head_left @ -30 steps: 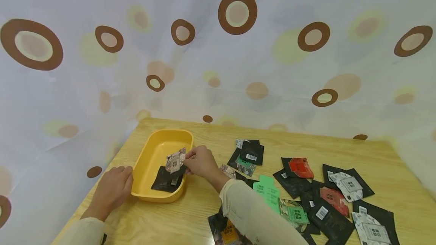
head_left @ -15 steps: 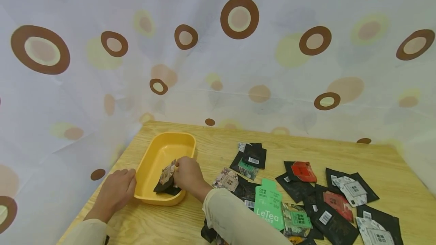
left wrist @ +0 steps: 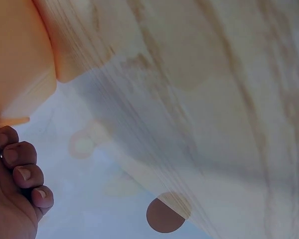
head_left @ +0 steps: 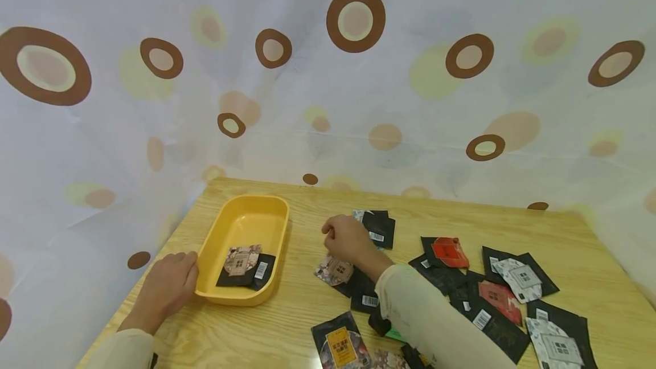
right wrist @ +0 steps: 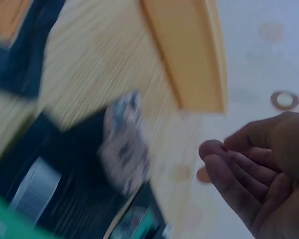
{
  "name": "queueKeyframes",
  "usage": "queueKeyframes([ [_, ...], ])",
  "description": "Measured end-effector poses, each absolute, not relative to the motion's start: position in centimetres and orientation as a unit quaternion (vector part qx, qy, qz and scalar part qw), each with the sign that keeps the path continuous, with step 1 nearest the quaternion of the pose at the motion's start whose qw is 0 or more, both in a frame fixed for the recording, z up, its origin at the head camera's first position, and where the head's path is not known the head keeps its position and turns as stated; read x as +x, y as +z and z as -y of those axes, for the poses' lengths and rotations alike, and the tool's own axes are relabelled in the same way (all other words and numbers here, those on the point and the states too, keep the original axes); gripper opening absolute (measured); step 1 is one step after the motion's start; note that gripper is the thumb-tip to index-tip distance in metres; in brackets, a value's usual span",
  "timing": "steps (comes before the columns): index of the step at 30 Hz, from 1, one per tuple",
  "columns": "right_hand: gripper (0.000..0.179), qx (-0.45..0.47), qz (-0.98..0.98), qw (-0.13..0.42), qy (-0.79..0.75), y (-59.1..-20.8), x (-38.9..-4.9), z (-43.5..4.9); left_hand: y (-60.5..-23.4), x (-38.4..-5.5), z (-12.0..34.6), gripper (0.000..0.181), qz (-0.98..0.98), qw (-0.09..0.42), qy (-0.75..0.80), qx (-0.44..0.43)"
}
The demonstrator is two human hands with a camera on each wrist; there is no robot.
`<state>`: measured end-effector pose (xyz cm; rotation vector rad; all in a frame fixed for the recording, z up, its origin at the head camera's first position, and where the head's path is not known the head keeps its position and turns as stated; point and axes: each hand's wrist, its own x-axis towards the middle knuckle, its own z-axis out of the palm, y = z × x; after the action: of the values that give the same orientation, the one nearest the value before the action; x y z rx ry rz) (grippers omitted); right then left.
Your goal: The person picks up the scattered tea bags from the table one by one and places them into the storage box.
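My left hand (head_left: 171,285) grips the left rim of a yellow plastic tray (head_left: 253,225); in the left wrist view its fingers curl at the rim. Inside the tray lie a black tea sachet with a pinkish floral label (head_left: 240,262) and a black one with a white barcode (head_left: 262,270), partly overlapping. My right hand (head_left: 351,238) is raised right of the tray, fingers loosely bent and holding nothing, as the right wrist view also shows. Nearest to it are a floral-labelled sachet (head_left: 335,270) and a black barcoded sachet (head_left: 378,228). The right wrist view is blurred.
Several more sachets spread over the wooden table (head_left: 292,329), including a red-labelled one (head_left: 447,251), a white-labelled one (head_left: 520,278) and an orange-labelled one (head_left: 340,346). My right sleeve (head_left: 435,312) covers some. A patterned curtain (head_left: 410,101) hangs behind.
The right hand lowered the floral-labelled sachet into the tray, let it go, and moved right over the table sachets. The left hand stays on the tray's rim.
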<state>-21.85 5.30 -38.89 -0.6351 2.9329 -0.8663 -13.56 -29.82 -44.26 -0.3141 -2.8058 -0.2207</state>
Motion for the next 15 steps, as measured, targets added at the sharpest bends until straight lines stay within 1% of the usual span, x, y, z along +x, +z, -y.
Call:
queueKeyframes([
  [3,0.023,-0.192,-0.953,0.035,-0.233,-39.4,-22.0,-7.7,-44.2,-13.6,29.8,0.028,0.979,0.151,-0.082,-0.106],
  [5,0.018,-0.182,-0.96,0.04,-0.211,-39.7,-21.8,-8.7,-44.2,-13.6,29.7,0.028,0.98,0.148,-0.085,-0.102],
  [9,0.012,-0.175,-0.965,0.052,-0.188,-40.5,-21.4,-9.5,-44.3,-13.6,29.7,0.028,0.979,0.151,-0.092,-0.101],
  [11,0.004,-0.17,-0.967,0.048,-0.183,-41.0,-21.4,-9.4,-44.4,-13.6,29.8,0.029,0.979,0.151,-0.093,-0.103],
  [12,0.009,-0.167,-0.968,0.047,-0.183,-41.3,-21.4,-9.3,-44.4,-13.7,29.8,0.029,0.978,0.152,-0.094,-0.104],
  [15,0.037,-0.158,-0.969,0.047,-0.183,-41.9,-21.6,-8.8,-44.5,-13.8,29.9,0.029,0.977,0.155,-0.096,-0.106],
])
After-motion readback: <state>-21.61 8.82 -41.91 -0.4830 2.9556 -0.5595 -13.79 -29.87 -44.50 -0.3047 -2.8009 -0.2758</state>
